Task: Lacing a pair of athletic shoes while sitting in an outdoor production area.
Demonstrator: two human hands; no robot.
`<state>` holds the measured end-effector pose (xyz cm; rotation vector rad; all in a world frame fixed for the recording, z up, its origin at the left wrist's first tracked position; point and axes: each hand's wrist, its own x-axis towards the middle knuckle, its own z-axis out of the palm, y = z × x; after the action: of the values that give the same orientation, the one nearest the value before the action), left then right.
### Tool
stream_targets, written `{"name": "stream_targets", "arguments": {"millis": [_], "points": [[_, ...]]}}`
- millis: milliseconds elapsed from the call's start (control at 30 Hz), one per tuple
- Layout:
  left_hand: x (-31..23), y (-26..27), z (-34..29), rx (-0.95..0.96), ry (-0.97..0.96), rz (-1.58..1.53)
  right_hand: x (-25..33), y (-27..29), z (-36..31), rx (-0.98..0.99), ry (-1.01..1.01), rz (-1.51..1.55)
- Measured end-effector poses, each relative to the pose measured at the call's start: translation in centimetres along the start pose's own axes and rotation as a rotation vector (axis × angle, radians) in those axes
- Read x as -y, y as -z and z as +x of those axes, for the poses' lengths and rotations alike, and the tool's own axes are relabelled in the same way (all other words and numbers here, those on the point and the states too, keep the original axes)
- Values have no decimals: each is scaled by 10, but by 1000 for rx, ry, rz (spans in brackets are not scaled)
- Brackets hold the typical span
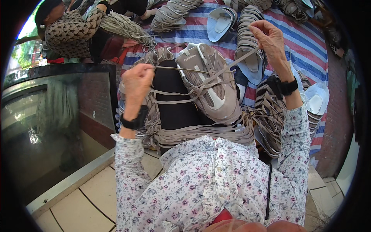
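A grey-brown sneaker point(210, 83) with pale trim rests across my black-clad lap. Its flat beige shoelace point(241, 59) is partly threaded and trails in loose loops over the upper. Raised at the far right, my right hand point(269, 40) pinches one taut length of the lace between thumb and fingers. My left hand point(136, 83) is closed left of the sneaker, gripping another thin taut strand that runs to the eyelets and looks like lace seen edge-on. A thick bundle of loose laces point(201, 134) lies across my lap at the waist.
Long stacks of shoe uppers point(249, 31) and pale-lined shoe pieces point(221, 23) lie on a striped plastic sheet point(309, 40). More laced pieces point(270, 118) are heaped at my right. Another person point(73, 33) sits at the far left, above a dark glass panel point(58, 120).
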<state>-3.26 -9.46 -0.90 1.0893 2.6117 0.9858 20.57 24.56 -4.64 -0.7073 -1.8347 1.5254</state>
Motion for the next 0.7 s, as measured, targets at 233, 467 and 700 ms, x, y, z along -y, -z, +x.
{"name": "stream_targets", "arguments": {"millis": [233, 467, 700], "points": [[128, 143, -27, -284, 358, -23, 23, -26, -6, 345, 433, -337], [139, 132, -64, -277, 462, -26, 30, -62, -96, 634, 364, -417], [146, 100, -70, -249, 454, -122, 33, -72, -94, 589, 400, -567]]}}
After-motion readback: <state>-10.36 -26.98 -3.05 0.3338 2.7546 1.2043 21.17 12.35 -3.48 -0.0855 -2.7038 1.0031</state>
